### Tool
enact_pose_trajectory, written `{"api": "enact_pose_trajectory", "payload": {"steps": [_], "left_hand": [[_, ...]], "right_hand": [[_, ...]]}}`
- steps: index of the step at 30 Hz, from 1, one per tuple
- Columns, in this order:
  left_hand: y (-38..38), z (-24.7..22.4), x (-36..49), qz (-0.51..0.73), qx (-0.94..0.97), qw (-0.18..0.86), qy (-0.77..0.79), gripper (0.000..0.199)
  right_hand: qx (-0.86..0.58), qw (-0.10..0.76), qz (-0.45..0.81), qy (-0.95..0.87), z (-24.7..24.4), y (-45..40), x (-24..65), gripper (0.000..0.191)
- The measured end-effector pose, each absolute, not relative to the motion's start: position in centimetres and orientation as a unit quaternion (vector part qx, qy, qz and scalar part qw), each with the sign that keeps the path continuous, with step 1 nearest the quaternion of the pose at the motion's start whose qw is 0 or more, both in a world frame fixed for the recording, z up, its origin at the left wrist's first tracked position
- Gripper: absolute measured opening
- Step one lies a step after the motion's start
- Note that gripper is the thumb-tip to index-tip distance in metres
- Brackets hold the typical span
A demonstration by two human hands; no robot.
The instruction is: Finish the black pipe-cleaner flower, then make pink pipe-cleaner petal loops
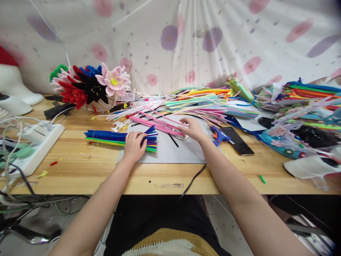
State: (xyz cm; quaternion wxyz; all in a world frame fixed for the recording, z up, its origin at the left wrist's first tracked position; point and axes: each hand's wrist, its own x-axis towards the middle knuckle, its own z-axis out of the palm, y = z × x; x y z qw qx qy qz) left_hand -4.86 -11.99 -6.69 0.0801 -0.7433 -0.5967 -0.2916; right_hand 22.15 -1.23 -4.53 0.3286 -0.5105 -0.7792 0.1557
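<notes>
My left hand (134, 145) is closed over the right part of a bundle of blue, green and yellow fuzzy stems (106, 137), which lies on the wood and the edge of a grey mat (165, 155). At the right end of some pink fuzzy stems (153, 124), my right hand (192, 128) has its fingers curled, with a pink stem between them. The other pink stems lie across the mat, just left of this hand. A black stem (173, 140) shows beneath them.
A blue glue gun (220, 135) and a black phone (238, 141) lie right of the mat. More coloured stems (197, 99) are heaped behind it. Fuzzy flowers (93, 85) stand at the back left, near a white power strip (39, 149). A black cable (193, 180) crosses the front edge.
</notes>
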Motion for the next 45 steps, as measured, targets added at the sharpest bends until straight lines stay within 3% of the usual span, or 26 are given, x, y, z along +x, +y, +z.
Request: {"api": "enact_pose_trajectory", "payload": {"steps": [3, 7, 12, 19, 25, 33, 45], "left_hand": [[-12.0, -6.5, -5.1, -0.29, -0.747, 0.069, -0.595, 0.029], [-12.0, -6.5, -5.2, -0.276, -0.754, 0.064, -0.593, 0.033], [-12.3, -6.5, -5.4, -0.259, -0.762, 0.062, -0.59, 0.043], [-12.3, -6.4, -5.8, -0.229, -0.773, 0.046, -0.589, 0.055], [-12.3, -6.5, -5.8, -0.224, -0.777, 0.047, -0.587, 0.055], [-12.3, -6.5, -5.9, -0.216, -0.775, 0.042, -0.593, 0.057], [-12.2, -6.4, -5.6, -0.219, -0.768, 0.043, -0.6, 0.057]], "right_hand": [[-0.447, 0.358, 0.219, -0.79, -3.8, -3.0, 19.6, 0.017], [-0.336, 0.295, 0.315, -0.837, -4.2, -5.1, 15.9, 0.01], [-0.314, 0.258, 0.283, -0.869, -5.7, -6.1, 14.0, 0.01], [-0.271, 0.277, 0.252, -0.887, -5.8, -7.3, 13.3, 0.011], [-0.304, 0.269, 0.184, -0.895, -5.8, -7.7, 13.3, 0.012], [-0.313, 0.271, 0.217, -0.884, -6.5, -7.0, 13.2, 0.02], [-0.347, 0.248, 0.172, -0.888, -7.4, -6.8, 12.6, 0.017]]}}
